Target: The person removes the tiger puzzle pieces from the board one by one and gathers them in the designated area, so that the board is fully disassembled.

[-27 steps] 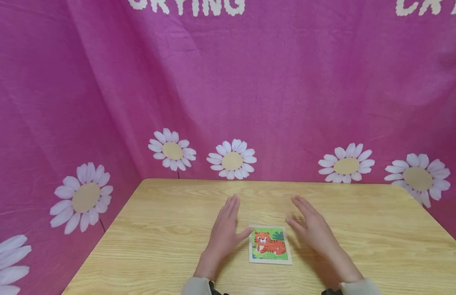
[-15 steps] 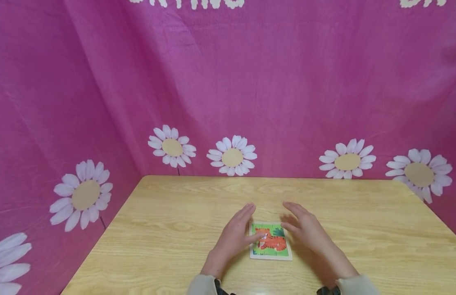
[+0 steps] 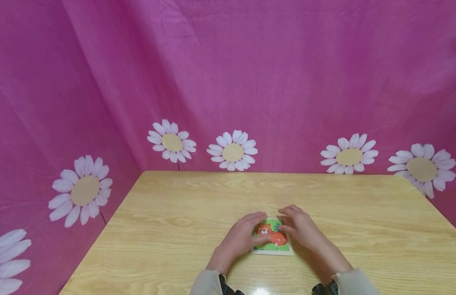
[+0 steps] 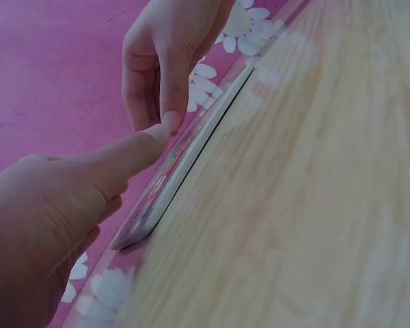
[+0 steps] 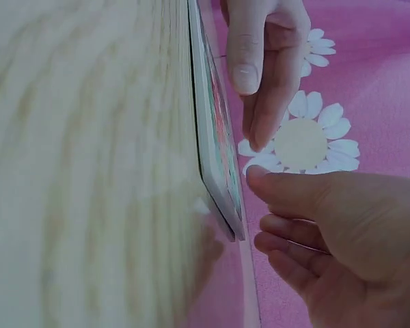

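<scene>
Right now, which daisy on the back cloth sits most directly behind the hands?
The second daisy from the left on the back cloth, printed straight beyond the left hand and the tiger puzzle. The other back-cloth daisies sit further off to either side.

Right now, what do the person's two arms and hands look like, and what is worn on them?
Both hands are bare: the left hand and the right hand show no gloves or rings. Each forearm ends in a light beige-grey long sleeve. A dark band or strap sits at each wrist, just past the cuff.
</scene>
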Demonstrator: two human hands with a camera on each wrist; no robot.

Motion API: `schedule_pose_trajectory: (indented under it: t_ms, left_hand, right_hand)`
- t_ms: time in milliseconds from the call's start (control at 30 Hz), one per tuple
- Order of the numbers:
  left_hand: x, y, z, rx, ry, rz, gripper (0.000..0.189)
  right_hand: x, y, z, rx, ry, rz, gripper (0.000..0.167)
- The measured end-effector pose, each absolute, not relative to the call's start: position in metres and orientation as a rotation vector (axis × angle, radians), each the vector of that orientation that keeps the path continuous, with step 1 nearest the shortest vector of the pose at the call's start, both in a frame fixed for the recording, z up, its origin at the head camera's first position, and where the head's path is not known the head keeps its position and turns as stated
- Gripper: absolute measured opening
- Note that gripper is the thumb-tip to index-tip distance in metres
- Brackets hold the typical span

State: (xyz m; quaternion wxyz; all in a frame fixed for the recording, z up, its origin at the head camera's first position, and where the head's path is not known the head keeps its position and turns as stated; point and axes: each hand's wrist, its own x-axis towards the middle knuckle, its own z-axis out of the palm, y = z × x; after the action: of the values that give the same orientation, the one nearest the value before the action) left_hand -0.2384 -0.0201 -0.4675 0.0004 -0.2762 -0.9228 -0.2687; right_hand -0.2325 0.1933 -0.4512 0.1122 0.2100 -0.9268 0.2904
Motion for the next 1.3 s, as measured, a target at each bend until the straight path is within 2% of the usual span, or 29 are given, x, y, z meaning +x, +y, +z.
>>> schedule_pose_trajectory:
  t_ms: [300,567,1300]
  left_hand:
    - [-0.239,-0.018,-0.47,-0.987,-2.893,-0.774,0.058]
    - [-0.243,-0.021,-0.471,-1.07,-2.919,-0.795,0.052]
    - [-0.246,-0.019,-0.471,-1.089,-2.898,-0.794,0.053]
  right_hand:
    - [-0.235,0.191,-0.451,0.619,-2.798,0.827,0.022]
    - [-0.238,0.189,-0.445,0.663,-2.894,0.785,0.015]
    - [-0.244,0.188,-0.436,0.777,-2.976,0.783,0.016]
